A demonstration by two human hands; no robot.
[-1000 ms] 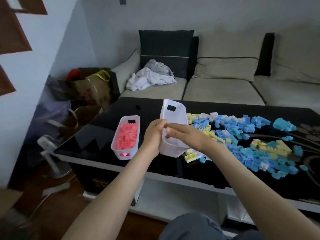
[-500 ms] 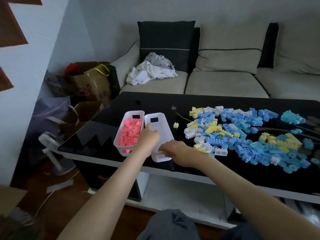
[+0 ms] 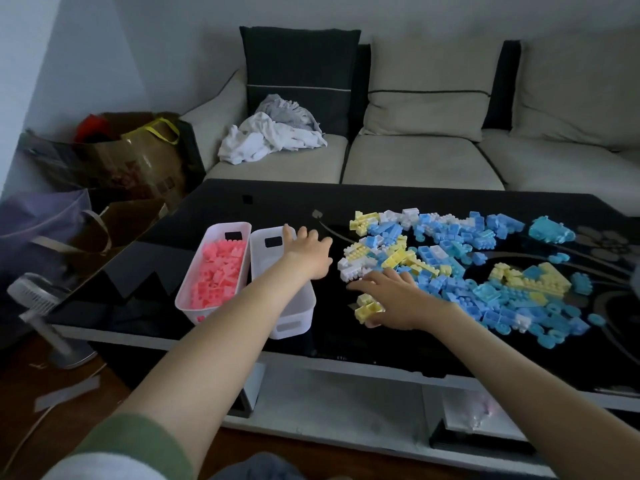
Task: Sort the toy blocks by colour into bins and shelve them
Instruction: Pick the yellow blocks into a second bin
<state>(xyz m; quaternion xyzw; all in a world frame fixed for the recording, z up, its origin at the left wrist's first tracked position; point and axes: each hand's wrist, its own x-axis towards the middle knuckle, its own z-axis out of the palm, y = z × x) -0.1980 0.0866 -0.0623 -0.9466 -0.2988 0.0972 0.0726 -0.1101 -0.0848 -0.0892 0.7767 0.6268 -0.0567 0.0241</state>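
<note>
Released white plastic bin (image 3: 294, 323); left hand (image 3: 306, 252) splayed, right hand (image 3: 394, 297) grips studded yellow blocks (image 3: 369, 310).

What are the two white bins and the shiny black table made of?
The white bins look like thin, matte plastic: the walls are slightly see-through, so the pink blocks show faintly through one end, and the handle slots look moulded. The black table top looks like glossy glass or lacquer. It mirrors light and nearby shapes, but I can't tell which it is.
</note>
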